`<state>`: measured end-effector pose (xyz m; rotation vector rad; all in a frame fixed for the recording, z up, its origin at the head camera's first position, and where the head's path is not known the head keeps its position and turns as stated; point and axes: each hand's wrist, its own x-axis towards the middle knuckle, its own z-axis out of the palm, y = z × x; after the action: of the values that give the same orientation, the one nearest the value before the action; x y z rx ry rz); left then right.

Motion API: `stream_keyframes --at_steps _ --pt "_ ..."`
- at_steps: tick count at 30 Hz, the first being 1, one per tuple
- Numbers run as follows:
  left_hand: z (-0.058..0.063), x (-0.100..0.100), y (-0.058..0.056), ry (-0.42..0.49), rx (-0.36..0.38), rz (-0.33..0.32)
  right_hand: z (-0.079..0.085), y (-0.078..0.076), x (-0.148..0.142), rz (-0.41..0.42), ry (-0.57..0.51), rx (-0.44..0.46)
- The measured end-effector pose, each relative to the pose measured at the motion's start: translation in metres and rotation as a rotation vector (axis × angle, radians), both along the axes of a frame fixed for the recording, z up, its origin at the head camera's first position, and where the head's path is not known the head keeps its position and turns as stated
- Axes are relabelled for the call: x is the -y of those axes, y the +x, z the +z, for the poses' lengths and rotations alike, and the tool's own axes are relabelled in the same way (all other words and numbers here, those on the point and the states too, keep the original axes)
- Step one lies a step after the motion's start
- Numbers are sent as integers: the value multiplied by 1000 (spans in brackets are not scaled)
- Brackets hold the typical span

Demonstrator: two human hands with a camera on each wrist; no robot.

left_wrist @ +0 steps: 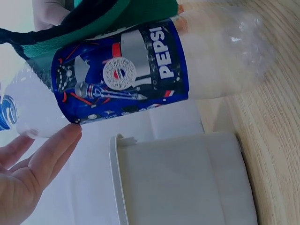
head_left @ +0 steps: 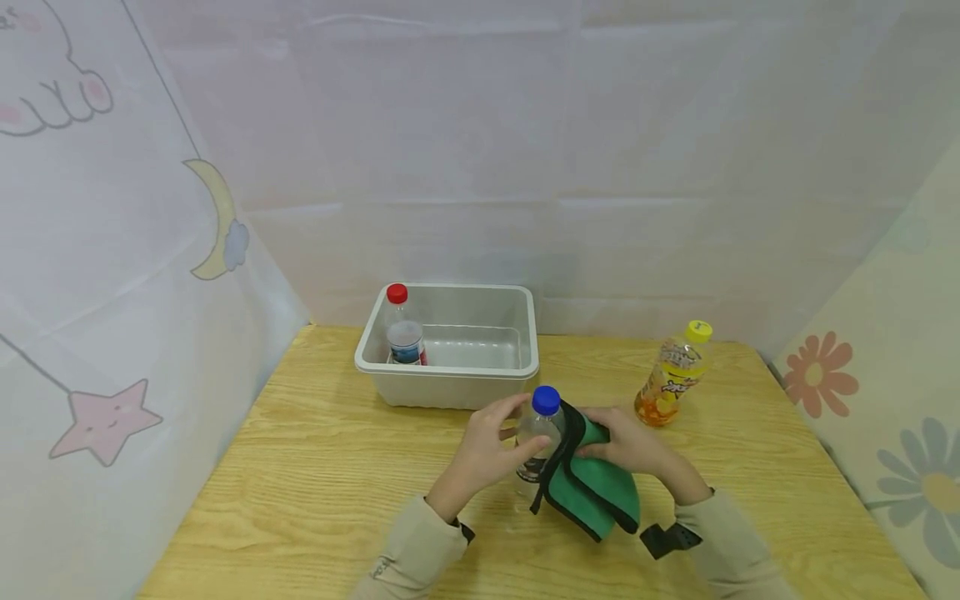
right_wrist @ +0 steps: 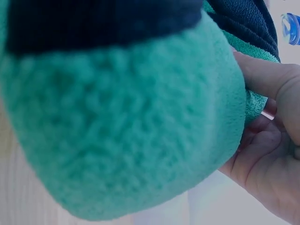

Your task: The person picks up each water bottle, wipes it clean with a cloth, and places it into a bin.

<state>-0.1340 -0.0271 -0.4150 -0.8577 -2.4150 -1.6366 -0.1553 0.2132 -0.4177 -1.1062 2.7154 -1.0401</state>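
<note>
At the left, a clear plastic bottle with a red cap and a blue-patterned label (head_left: 406, 342) is standing inside a pale grey, smooth rectangular plastic tray with a rolled rim (head_left: 450, 390), which is resting on a yellowish wood-grained table (head_left: 337, 492). Next, I am bending my left hand (head_left: 487, 450) inward, thumb in front and fingers behind, lightly grasping a clear, round-shouldered plastic bottle with a blue cap (head_left: 538, 425); it is rising nearly upright before the tray's right end, its dark blue label (left_wrist: 140, 70) showing "PEPSI". A plush green cloth edged in black (head_left: 600, 487) is draping in folds against its right side, and I am pinching that cloth in my right hand (head_left: 630, 442), wrist angling inward. Farthest right, a yellow-capped plastic bottle with orange-and-yellow wrapping (head_left: 670, 387) is standing apart, its lettering being too small to read.
</note>
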Motion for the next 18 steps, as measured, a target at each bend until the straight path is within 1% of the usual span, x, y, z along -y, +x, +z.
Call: stream_keyframes --at_steps 6,8,12,18 --pt "4 -4 3 -41 -6 23 -16 0 1 17 -33 48" --pt "4 -4 3 -47 -6 22 -20 0 1 16 -48 60" --pt "3 -5 3 -52 4 23 -29 1 1 0 -42 68" --pt "1 -6 2 -51 2 19 -41 1 0 11 -62 114"
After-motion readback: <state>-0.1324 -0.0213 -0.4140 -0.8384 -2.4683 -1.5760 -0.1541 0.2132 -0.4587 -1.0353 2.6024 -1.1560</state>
